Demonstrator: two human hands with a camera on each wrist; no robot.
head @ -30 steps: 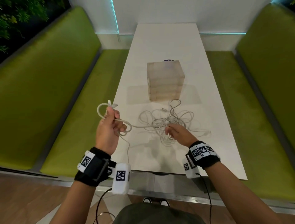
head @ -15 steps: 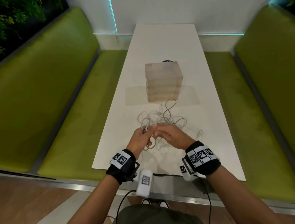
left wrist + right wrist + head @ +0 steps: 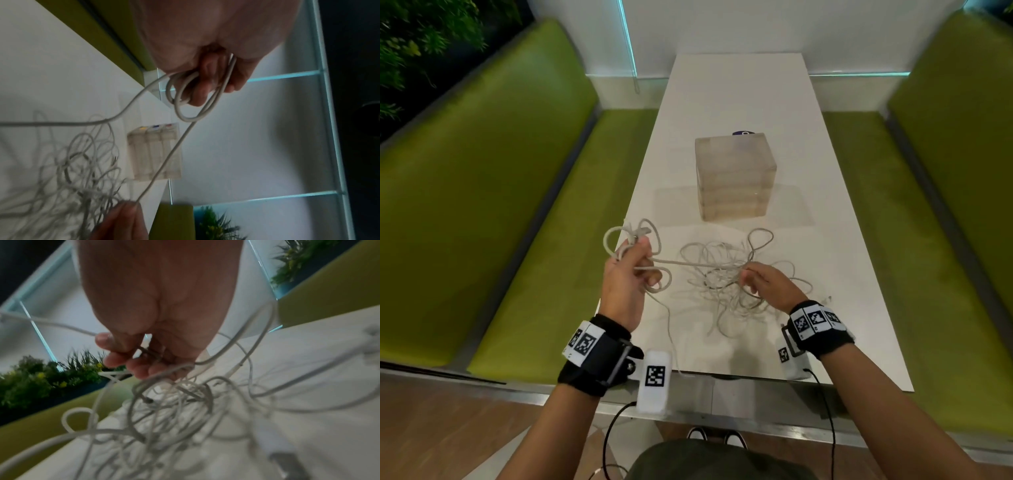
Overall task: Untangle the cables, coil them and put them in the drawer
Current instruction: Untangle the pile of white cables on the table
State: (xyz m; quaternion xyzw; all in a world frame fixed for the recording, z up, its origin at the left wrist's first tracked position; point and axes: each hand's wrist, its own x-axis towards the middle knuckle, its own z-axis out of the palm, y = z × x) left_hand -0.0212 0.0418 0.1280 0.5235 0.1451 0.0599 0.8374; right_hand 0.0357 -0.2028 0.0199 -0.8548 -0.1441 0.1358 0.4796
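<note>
A tangle of thin white cables (image 3: 726,274) (image 3: 174,415) lies on the white table (image 3: 739,96) in front of a translucent drawer unit (image 3: 734,180) (image 3: 156,152). My left hand (image 3: 631,270) (image 3: 207,87) is raised at the table's left edge and grips several loops of a thicker white cable (image 3: 633,240) (image 3: 185,100). One strand runs taut from it to my right hand (image 3: 755,279) (image 3: 131,356), which pinches that strand over the tangle.
Green benches (image 3: 482,192) run along both long sides of the table. A small dark object (image 3: 743,133) peeks out behind the drawer unit. Plants (image 3: 41,379) stand behind the left bench.
My left hand has swung out from the middle to the left edge, carrying its loops and drawing a strand taut. The right hand stays over the tangle.
</note>
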